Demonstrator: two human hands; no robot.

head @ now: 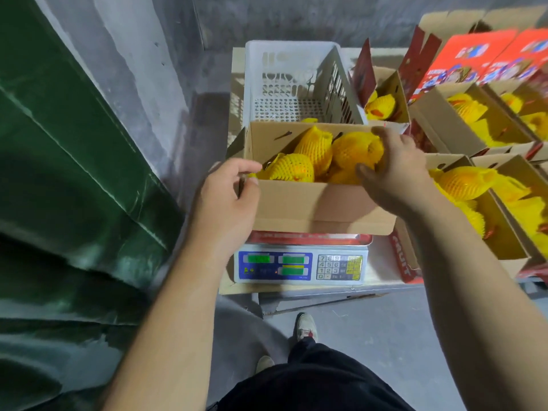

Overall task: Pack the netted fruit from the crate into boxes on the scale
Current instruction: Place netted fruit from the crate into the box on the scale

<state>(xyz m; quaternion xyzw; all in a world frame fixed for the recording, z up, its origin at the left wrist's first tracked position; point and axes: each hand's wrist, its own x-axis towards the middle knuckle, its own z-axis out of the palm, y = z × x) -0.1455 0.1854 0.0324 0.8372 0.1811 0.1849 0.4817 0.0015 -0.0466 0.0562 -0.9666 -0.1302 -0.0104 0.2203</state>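
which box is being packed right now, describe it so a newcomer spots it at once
Find the scale with green displays and a keypad, in front of the white crate. The box sits directly on it, open, holding yellow netted fruit. Unlike the filled boxes on the right, both hands touch it: the left hand at its left corner, the right hand reaching inside.
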